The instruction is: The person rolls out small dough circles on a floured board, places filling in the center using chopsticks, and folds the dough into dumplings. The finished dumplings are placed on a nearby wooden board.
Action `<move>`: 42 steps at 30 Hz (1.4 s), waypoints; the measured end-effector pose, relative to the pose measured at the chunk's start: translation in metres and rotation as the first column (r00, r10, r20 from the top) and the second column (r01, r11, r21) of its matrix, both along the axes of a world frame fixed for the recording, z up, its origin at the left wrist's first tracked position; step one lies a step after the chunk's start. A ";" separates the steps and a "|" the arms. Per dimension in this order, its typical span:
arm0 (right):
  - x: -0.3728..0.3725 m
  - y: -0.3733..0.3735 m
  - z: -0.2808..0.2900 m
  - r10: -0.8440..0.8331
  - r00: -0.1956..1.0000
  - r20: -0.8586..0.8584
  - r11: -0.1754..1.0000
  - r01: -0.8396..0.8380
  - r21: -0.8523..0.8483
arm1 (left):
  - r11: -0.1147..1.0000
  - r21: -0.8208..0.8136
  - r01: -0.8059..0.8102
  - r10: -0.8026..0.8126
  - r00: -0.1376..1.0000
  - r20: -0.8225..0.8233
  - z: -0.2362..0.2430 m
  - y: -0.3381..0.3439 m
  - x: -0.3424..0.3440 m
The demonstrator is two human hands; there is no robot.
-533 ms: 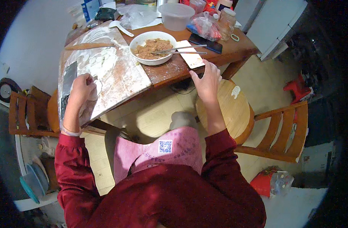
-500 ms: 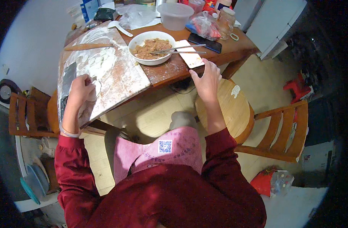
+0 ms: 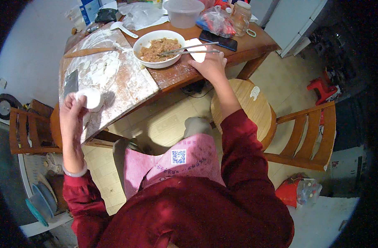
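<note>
My left hand [image 3: 72,113] pinches the edge of a round, floured dough wrapper [image 3: 93,99], lifted over the near left part of the floury board [image 3: 137,89]. My right hand [image 3: 213,66] reaches over the table edge, thumb and fingers apart, at the outer ends of two metal chopsticks [image 3: 191,51]. Their tips rest in brown minced filling [image 3: 158,48] inside a white bowl [image 3: 137,59]. Under the chopsticks and partly behind my fingers lies a white card-like piece [image 3: 193,43]. Small flattened dough pieces [image 3: 99,68] lie on the board.
A wooden rolling pin [image 3: 90,52], a dark flat blade [image 3: 71,82] and a white spoon [image 3: 123,29] are on the board. Behind the bowl stand a clear plastic tub [image 3: 183,14], a phone [image 3: 218,40] and a jar [image 3: 241,18]. A round wooden stool [image 3: 238,113] is at the right.
My left hand has raised the wrapper off the board, tilting it up. My right hand has moved forward and left to the chopsticks. The view has shifted slightly.
</note>
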State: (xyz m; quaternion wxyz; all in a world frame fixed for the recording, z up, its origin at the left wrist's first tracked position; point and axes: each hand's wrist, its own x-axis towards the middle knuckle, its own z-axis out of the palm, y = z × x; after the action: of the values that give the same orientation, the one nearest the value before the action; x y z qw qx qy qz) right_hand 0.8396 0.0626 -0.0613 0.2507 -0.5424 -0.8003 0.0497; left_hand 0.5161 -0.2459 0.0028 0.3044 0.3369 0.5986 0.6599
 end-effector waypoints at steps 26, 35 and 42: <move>-0.034 -0.030 0.033 0.344 0.633 -0.694 0.838 -0.540 -0.077 | 0.948 0.316 -0.034 -0.218 0.654 0.724 -0.040 0.017 0.106; -0.059 -0.032 0.108 0.386 0.817 -0.429 0.905 -0.425 0.005 | 0.956 0.273 -0.103 -0.135 0.674 0.726 -0.031 0.075 0.088; -0.088 -0.033 0.081 0.525 0.640 -0.560 0.803 -0.592 0.077 | 0.959 0.233 -0.164 -0.056 0.693 0.719 -0.035 0.132 0.078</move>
State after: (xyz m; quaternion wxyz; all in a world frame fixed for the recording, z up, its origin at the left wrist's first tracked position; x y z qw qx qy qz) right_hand 0.7514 0.0293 0.0196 0.4129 -0.2429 -0.8152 0.3255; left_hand 0.5945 -0.1143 -0.0320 0.4434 0.0734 0.3426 0.8250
